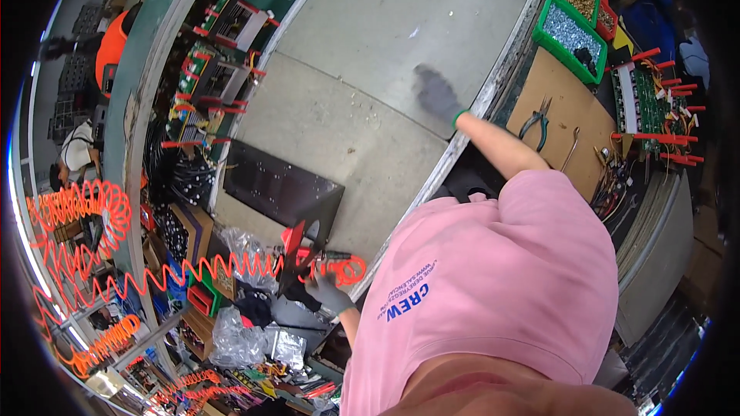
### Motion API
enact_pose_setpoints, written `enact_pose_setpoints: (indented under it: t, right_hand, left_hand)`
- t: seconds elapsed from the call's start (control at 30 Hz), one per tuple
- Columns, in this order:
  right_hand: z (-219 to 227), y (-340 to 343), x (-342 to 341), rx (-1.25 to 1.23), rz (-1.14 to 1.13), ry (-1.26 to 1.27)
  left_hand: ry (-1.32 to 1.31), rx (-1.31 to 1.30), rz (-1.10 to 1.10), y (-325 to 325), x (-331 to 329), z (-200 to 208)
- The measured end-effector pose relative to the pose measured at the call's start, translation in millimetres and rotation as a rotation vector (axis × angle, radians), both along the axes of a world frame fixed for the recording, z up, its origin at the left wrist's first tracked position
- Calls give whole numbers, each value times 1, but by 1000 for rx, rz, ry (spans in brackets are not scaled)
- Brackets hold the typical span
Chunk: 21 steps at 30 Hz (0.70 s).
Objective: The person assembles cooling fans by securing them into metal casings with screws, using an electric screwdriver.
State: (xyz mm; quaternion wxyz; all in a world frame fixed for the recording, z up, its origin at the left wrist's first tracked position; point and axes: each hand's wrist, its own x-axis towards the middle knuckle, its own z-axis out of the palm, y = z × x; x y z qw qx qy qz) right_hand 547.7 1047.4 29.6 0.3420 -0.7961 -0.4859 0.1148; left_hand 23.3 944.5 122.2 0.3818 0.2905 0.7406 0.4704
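My left hand, in a grey glove, is low in the view beside a dark upright piece and a red tool. Its fingers look curled, but what they grip is hidden. Higher up, my right hand, gloved in grey with a green cuff, reaches over the grey work surface. Slightly blurred, its fingers are stretched out and hold nothing visible. Between the hands, a bent black metal panel with small holes lies on the surface, nearer my left hand.
An orange coiled hose stretches in from the left toward the red tool. On the right are green-handled pliers, a green bin of silvery screws and a circuit board assembly. More board assemblies line the far-left edge. Clear plastic bags lie lower left.
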Motion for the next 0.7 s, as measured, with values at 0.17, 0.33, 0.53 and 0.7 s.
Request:
enact_pose_setpoints:
  t: [0.17,0.33,0.53,0.7]
  right_hand:
    - [-20,46,179,-238,-270,-234]
    - [-36,54,238,-562,-506,-226]
    - [-15,53,108,-173,455,-212]
    - [-11,82,153,-46,299,-48]
  left_hand:
    - [-6,-98,66,-50,-16,-74]
    - [100,-159,-294,18,157,-5]
    - [192,-145,-743,123,269,-5]
    - [529,260,-1066,192,359,-5]
